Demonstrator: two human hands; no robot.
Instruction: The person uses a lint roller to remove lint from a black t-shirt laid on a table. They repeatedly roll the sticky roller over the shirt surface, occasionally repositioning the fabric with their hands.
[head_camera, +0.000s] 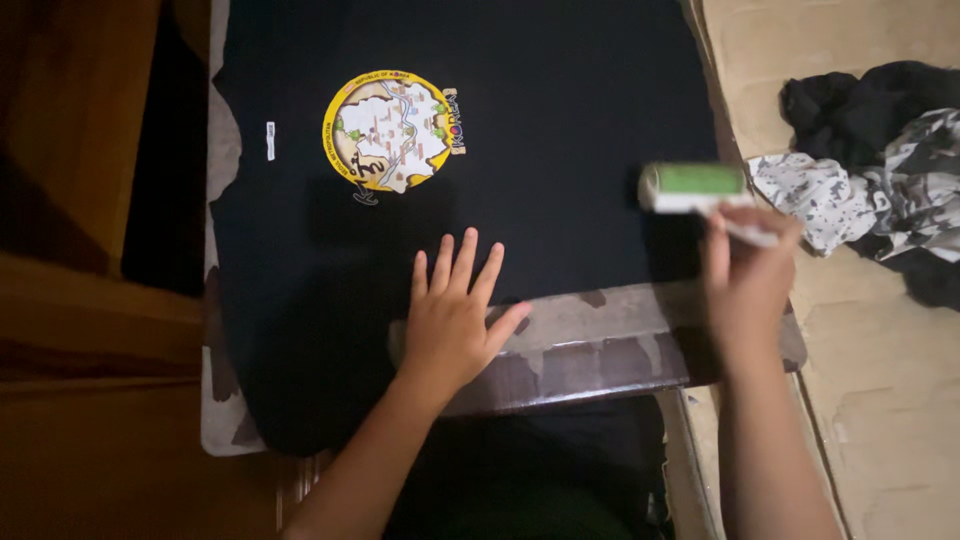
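Observation:
A black T-shirt (560, 90) with a round yellow and white map print (388, 130) lies spread flat over a board with a grey patterned cover (600, 350). My left hand (455, 315) presses flat on the shirt's lower part, fingers apart. My right hand (745, 275) grips the white handle of a lint roller (692, 187), whose green and white roll rests at the shirt's right edge.
A heap of black and grey-white patterned clothes (880, 170) lies on the tan floor (880, 400) to the right. Brown wooden furniture (80, 300) stands along the left. A small white label (270, 140) shows near the shirt's collar.

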